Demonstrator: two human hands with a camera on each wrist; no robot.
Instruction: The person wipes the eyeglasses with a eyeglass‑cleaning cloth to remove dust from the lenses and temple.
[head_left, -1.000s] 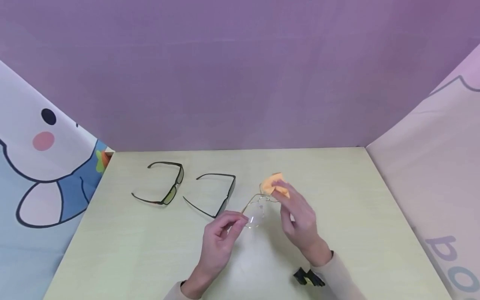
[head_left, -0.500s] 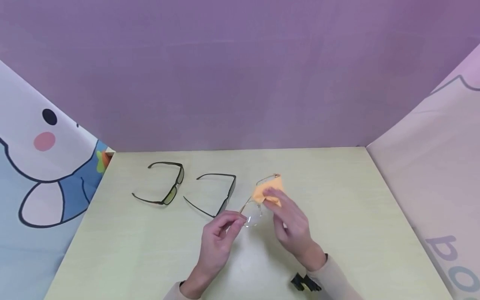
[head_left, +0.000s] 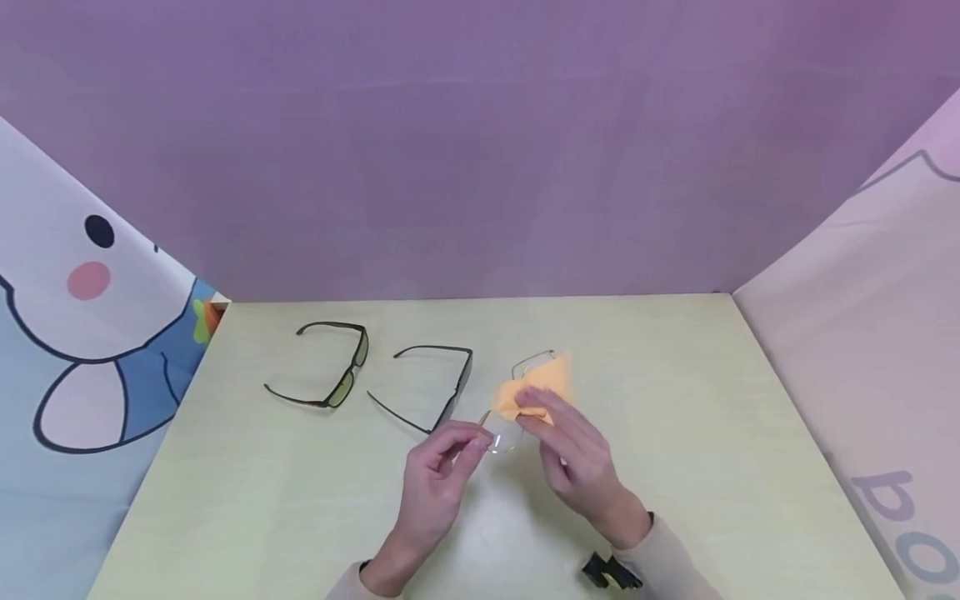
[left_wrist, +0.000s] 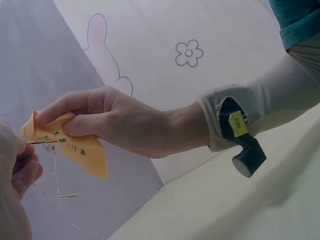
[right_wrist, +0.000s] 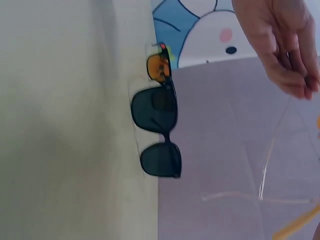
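My left hand [head_left: 438, 479] pinches the thin gold temple of a pair of clear-lensed eyeglasses [head_left: 507, 438], held up over the table. With bent fingers, my right hand [head_left: 588, 467] grips an orange lens cloth [head_left: 553, 377] against the upper part of these glasses. Dark printing shows on the cloth [left_wrist: 90, 156] in the left wrist view, its loose corner hanging down. Cloth and fingers hide much of the frame and one lens. In the right wrist view the left hand [right_wrist: 282, 47] is at the top right, and the gold frame runs blurred below it.
Dark sunglasses [head_left: 462, 375] lie with temples unfolded just left of the hands. Farther left is a black-framed pair with yellowish lenses [head_left: 342, 390]. A purple wall [head_left: 480, 167] rises behind the table, with printed side panels [head_left: 105, 333]. A black strap device [head_left: 611, 572] sits at my right wrist.
My right hand has drawn the cloth left and toward me, over the middle of the eyeglasses, uncovering the far temple. The left hand has stayed nearly still.
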